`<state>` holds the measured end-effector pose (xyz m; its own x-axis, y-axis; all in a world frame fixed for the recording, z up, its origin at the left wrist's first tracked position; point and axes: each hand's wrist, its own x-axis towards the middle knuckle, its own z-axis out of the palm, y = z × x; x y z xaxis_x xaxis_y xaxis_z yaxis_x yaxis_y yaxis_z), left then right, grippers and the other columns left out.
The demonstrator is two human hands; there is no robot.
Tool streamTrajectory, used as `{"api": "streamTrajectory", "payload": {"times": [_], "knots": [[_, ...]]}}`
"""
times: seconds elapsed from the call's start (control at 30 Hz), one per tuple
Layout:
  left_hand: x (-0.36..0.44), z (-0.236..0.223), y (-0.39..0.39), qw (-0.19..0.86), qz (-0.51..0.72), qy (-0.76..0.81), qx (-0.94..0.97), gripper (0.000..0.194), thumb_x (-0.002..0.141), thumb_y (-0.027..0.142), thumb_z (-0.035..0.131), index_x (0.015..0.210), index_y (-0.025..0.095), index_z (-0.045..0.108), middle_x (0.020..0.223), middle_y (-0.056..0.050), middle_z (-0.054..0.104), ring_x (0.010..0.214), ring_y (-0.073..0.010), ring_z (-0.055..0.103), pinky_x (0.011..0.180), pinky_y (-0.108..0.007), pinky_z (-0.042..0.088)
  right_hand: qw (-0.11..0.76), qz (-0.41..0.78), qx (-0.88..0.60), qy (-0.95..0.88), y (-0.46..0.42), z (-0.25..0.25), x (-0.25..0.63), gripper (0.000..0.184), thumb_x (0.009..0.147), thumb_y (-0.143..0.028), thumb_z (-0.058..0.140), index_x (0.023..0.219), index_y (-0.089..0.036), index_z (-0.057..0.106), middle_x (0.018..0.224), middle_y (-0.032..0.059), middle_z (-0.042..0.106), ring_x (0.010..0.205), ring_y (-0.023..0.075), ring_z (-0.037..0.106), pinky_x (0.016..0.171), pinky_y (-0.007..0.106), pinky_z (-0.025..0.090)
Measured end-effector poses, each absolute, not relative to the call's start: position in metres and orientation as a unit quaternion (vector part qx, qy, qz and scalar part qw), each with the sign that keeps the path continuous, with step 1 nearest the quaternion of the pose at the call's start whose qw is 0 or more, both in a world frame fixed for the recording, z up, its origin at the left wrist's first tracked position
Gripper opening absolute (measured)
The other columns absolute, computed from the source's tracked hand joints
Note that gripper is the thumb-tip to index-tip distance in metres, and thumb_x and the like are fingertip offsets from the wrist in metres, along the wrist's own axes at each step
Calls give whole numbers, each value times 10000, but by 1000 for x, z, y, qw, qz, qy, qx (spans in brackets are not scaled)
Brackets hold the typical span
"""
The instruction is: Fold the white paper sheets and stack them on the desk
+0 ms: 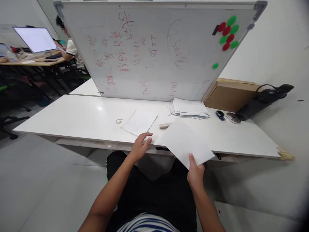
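Note:
My right hand (196, 172) pinches the near corner of a white sheet of paper (187, 140), thumb on top, holding it tilted over the desk's front edge. My left hand (142, 146) is empty, its thumb and fingers apart, at the desk edge just below a small stack of white papers (140, 121). Between that stack and the held sheet lies a light-coloured stapler-like object (164, 126), partly covered by the sheet. A thicker pile of papers (189, 107) sits farther back, against the whiteboard.
A whiteboard (145, 48) with red writing and round magnets stands on the white desk (79, 119). To the right are a cardboard box (231, 96), a black bottle (260, 101) and a mouse (233, 118). A small white ring-like item (118, 121) lies left. Another person (72, 51) sits behind.

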<state>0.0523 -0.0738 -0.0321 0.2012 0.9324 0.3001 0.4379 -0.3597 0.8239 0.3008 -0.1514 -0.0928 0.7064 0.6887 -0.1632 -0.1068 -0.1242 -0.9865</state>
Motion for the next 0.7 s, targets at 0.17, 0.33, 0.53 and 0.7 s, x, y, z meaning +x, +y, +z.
{"api": "streamTrajectory", "payload": {"times": [0.17, 0.33, 0.53, 0.7], "knots": [[23, -55, -48, 48, 281, 596, 751, 408, 886, 371, 499, 1257, 206, 547, 1391, -78, 503, 1361, -282, 341, 1122, -471, 237, 607, 341, -695, -179, -174, -125, 304, 654, 714, -503, 702, 1212, -93, 601, 1216, 133, 631, 1094, 281, 605, 948, 387, 481], [30, -63, -41, 21, 211, 621, 755, 469, 916, 295, 402, 1380, 239, 425, 1448, -34, 435, 1367, -220, 346, 1160, -456, 133, 599, 340, -705, -168, -176, -129, 298, 658, 722, -503, 692, 1229, -97, 591, 1231, 133, 624, 1115, 285, 595, 960, 391, 475], [29, -58, -43, 49, 222, 636, 737, 452, 925, 329, 398, 1368, 254, 445, 1435, -13, 451, 1361, -201, 359, 1163, -427, 148, 596, 374, -689, -176, -171, -124, 281, 661, 714, -507, 690, 1218, -91, 598, 1202, 129, 642, 1099, 280, 605, 961, 385, 475], [27, -60, -43, 57, 229, 635, 735, 462, 937, 345, 379, 1384, 241, 425, 1425, -20, 467, 1361, -195, 359, 1162, -420, 158, 592, 392, -682, -177, -173, -123, 270, 635, 713, -490, 693, 1201, -93, 612, 1197, 129, 645, 1106, 288, 602, 955, 388, 481]]}}
